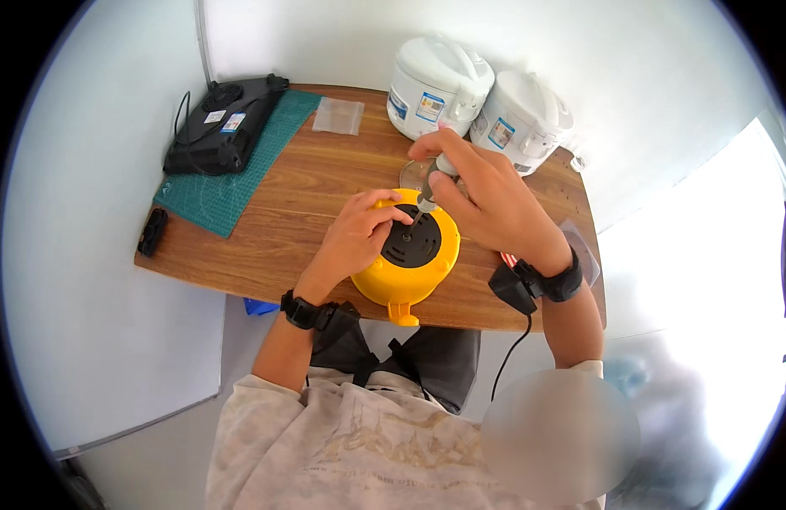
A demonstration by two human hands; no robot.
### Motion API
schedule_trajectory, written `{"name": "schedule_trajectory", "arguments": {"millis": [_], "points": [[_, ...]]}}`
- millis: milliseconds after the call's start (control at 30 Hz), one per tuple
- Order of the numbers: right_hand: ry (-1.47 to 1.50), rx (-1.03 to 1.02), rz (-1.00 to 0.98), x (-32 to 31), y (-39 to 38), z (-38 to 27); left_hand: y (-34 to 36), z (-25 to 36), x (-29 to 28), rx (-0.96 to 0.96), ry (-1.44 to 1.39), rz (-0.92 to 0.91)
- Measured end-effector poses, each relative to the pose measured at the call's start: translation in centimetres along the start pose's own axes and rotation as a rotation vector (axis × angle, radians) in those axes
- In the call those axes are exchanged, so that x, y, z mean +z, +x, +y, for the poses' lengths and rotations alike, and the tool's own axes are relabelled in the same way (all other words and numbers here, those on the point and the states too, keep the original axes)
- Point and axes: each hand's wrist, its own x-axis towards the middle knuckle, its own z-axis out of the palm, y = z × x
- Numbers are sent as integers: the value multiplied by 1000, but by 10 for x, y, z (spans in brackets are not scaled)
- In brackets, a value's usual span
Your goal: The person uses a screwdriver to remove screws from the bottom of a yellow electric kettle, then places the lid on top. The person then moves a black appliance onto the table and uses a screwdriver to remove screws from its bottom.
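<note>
A yellow round appliance body point(399, 282) lies bottom up near the table's front edge. Its black slotted base disc point(417, 252) faces me, and a small yellow tab sticks out toward me. My right hand point(486, 191) is closed around the grey handle of a screwdriver point(426, 201). The screwdriver leans over the disc, its tip at or just above the disc's centre. From the left, my left hand point(359, 231) lies on the yellow rim with its fingers stretched out. Two fingertips rest by the screwdriver shaft; whether they touch it, I cannot tell.
Two white rice cookers point(435, 89) stand at the back right. A black device point(227, 127) sits on a green cutting mat point(278, 127) at the left, near a clear bag point(338, 116) and a small black object point(152, 232). A black cord point(510, 357) hangs from my right wrist.
</note>
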Motion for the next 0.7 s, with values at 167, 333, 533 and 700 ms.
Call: {"name": "schedule_trajectory", "arguments": {"millis": [167,333,533,700], "points": [[149,27,-72,2,1,-4,-1,-3,2,-3,-2,5],[20,11,-29,6,0,4,-2,-2,1,-15,-27,-15],[-600,34,117,17,-4,5,-1,-2,2,-34,-49,-11],[-316,57,-10,5,-1,-12,-3,-5,3,-38,-48,11]]}}
